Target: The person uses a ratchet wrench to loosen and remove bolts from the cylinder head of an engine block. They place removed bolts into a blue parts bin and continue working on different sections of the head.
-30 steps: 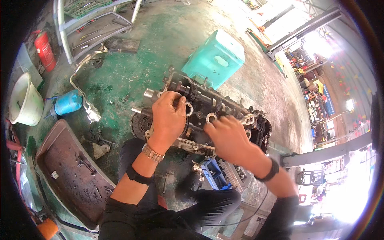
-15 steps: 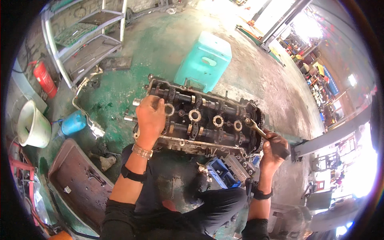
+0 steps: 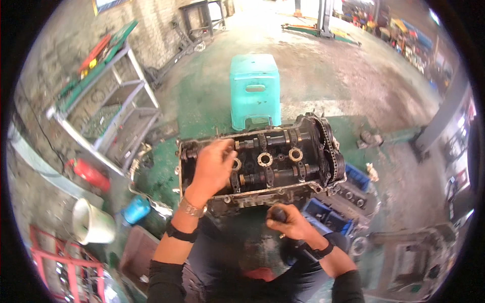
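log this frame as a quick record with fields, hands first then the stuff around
left hand: over the left part of the engine, contact unclear
right hand: closed around a dark-handled tool, mostly hidden, on the near side of the engine
engine top: open, camshafts exposed, chain at right end
beyond engine: turquoise stool
right of right hand: blue bin
left floor: white bucket, blue canister, red fire extinguisher

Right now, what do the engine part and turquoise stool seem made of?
Engine part: probably cast metal, dull and grimy, with some paler, bare-looking rings. Turquoise stool: likely moulded plastic, smooth, evenly coloured, its side slotted.
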A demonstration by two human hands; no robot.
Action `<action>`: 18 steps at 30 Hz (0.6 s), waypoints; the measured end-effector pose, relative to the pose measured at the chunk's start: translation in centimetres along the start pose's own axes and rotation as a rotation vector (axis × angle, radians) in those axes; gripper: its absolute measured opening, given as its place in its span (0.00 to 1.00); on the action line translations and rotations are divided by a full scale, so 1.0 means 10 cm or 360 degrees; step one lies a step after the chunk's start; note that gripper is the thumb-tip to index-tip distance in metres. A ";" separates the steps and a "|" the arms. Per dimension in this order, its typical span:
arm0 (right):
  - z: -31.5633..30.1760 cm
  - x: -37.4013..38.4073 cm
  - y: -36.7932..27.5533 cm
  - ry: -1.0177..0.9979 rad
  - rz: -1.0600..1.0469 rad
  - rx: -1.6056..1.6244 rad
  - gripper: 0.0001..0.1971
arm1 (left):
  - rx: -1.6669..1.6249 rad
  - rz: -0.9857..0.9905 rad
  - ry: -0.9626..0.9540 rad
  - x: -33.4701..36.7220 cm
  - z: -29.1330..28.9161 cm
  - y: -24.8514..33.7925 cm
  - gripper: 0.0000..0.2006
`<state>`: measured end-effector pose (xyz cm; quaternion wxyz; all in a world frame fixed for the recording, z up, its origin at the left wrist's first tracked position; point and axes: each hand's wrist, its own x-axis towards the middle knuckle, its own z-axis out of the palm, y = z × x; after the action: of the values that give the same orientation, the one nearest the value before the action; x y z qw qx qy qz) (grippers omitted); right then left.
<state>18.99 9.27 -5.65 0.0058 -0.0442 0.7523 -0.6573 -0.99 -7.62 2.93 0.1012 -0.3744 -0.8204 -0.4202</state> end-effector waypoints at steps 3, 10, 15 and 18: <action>0.09 0.07 0.10 -0.0109 0.0001 -0.0009 0.14 | 0.0143 0.0125 -0.0400 0.31 0.18 0.19 0.17; 0.05 -0.07 0.23 -0.0001 -0.0169 -0.0259 0.15 | 0.0451 0.0481 -0.0635 0.59 0.50 0.21 0.14; 0.07 -0.14 0.29 0.0108 -0.0245 -0.0264 0.14 | 0.0418 0.0484 -0.0659 0.64 0.51 0.18 0.11; 0.07 -0.14 0.29 0.0084 -0.0224 -0.0302 0.14 | 0.0500 0.0583 -0.0694 0.67 0.50 0.18 0.10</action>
<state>20.27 9.02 -8.71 -0.0643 -0.0798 0.8062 -0.5827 -3.68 0.41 4.16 0.0536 -0.5769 -0.7964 -0.1733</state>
